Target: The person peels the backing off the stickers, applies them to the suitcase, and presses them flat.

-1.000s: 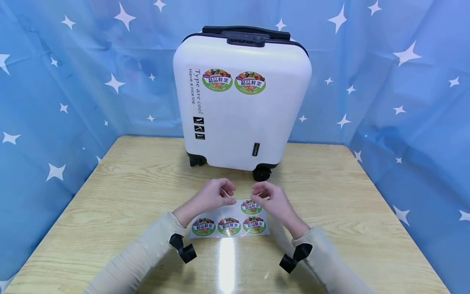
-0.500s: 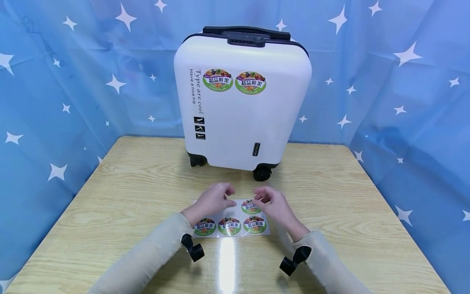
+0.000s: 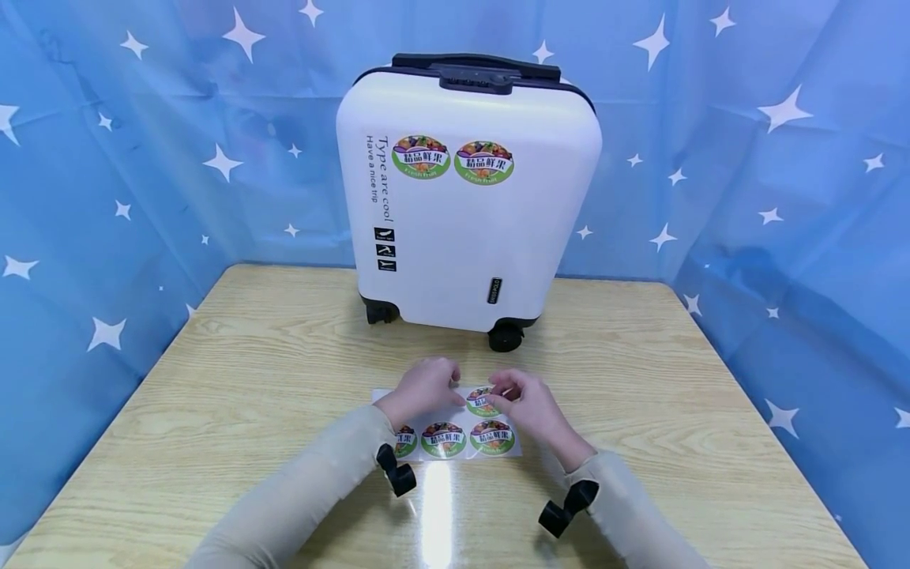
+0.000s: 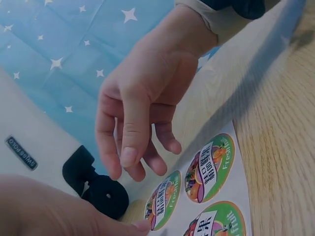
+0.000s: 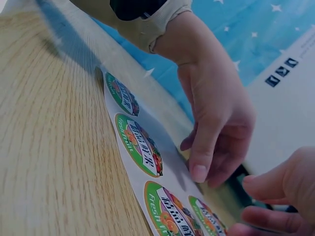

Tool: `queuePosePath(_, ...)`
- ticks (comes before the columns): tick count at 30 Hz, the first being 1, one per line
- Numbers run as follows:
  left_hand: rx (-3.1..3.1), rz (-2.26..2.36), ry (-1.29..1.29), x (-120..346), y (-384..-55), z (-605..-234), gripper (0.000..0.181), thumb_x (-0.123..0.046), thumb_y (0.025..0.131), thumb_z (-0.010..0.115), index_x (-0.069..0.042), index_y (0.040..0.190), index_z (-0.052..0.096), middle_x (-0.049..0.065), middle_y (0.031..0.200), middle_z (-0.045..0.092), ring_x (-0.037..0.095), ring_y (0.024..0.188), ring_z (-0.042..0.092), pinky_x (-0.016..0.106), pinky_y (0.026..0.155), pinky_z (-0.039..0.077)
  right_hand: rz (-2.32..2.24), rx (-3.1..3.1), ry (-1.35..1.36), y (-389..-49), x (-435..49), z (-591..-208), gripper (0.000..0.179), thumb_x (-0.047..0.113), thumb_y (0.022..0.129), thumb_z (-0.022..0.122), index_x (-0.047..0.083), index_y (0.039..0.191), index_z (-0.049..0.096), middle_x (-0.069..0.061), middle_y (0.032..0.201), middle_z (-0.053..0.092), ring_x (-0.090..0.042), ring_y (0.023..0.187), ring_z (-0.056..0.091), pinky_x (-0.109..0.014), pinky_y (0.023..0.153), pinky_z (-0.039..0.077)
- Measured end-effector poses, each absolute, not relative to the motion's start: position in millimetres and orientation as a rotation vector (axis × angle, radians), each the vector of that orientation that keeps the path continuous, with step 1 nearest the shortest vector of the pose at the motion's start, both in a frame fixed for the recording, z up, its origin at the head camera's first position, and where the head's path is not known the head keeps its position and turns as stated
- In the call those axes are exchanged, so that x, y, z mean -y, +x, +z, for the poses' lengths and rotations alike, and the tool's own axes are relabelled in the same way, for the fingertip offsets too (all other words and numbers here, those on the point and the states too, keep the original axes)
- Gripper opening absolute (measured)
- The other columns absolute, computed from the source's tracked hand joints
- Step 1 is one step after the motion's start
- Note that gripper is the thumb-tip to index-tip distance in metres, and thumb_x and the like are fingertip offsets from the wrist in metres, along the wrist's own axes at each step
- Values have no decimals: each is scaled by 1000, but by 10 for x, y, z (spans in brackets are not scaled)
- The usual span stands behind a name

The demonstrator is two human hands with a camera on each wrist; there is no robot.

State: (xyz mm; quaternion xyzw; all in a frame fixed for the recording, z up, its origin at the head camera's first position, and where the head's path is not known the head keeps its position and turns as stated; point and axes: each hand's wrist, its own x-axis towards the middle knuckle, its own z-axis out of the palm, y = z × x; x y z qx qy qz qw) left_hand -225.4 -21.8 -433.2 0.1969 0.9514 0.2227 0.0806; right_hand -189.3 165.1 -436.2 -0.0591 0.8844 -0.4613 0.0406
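A backing sheet [image 3: 446, 414] of oval fruit stickers lies on the table. Three stickers show in its lower row; my left wrist partly covers the leftmost. A single sticker [image 3: 481, 402] sits at the sheet's upper right. My left hand [image 3: 425, 389] is over the upper part of the sheet, thumb tip close to that sticker's left edge; contact is unclear. At the sticker's right edge is my right hand [image 3: 532, 405], fingers loosely bent. In the left wrist view, the right hand [image 4: 147, 98] has nothing between thumb and fingers.
Behind the sheet a white suitcase [image 3: 455, 237] stands upright on black wheels [image 3: 505, 338]. Two matching oval stickers [image 3: 421, 157] are on its upper front. Wooden table [image 3: 249, 356] surface surrounds the sheet, and a blue star-patterned curtain [image 3: 178, 158] hangs behind and beside it.
My left hand has moved right and slightly down over the sheet, toward the upper-right sticker. The right hand has dropped slightly toward the same sticker.
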Motion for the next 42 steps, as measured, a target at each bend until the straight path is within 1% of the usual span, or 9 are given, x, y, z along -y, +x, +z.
queuePosePath(6,-2848,602,538,158,-2290,-4353,28,-20,67,84,-9,82,63,-2,72,57,13,64,52,29,56,43,-1387,-2704,-157,-1900,-1678,-4398,26,9,82,71,6,107,64,0,86,62,-18,80,56,-31,69,46)
queuePosePath(10,-2853,563,510,149,-2300,-4341,27,-19,66,84,-11,76,61,-3,69,55,13,61,51,29,54,43,-1377,-2712,-152,-1901,-1692,-4406,25,10,82,70,7,106,64,0,87,62,-17,79,57,-30,69,46)
queuePosePath(17,-2828,601,535,172,-2280,-4324,30,-20,63,86,-10,81,63,-4,75,58,13,65,52,30,59,43,-1373,-2716,-134,-1878,-1691,-4431,24,10,82,70,7,106,64,0,86,62,-16,79,57,-30,69,46)
queuePosePath(25,-2675,799,553,254,-2339,-4334,27,-14,66,83,-9,85,64,0,83,59,15,72,54,29,67,46,-1350,-2736,-146,-1852,-1680,-4377,28,12,83,70,7,109,63,-1,89,62,-16,81,57,-30,70,47)
queuePosePath(28,-2630,876,552,290,-2368,-4299,25,-12,68,82,-9,85,64,1,82,58,15,73,54,28,67,45,-1345,-2746,-155,-1847,-1669,-4358,28,12,83,70,7,109,63,-1,90,62,-16,81,57,-30,70,47)
queuePosePath(35,-2556,1058,597,331,-2370,-4180,23,-7,69,81,-6,84,64,3,80,59,15,73,54,25,66,45,-1348,-2773,-199,-1839,-1637,-4362,21,12,83,71,8,102,65,-1,91,63,-16,81,57,-29,69,47)
queuePosePath(42,-2553,1135,648,347,-2328,-4074,23,-10,72,80,-7,88,64,0,80,59,14,74,54,25,67,45,-1347,-2764,-244,-1815,-1602,-4340,12,17,84,70,13,94,67,2,88,62,-16,81,57,-29,65,48)
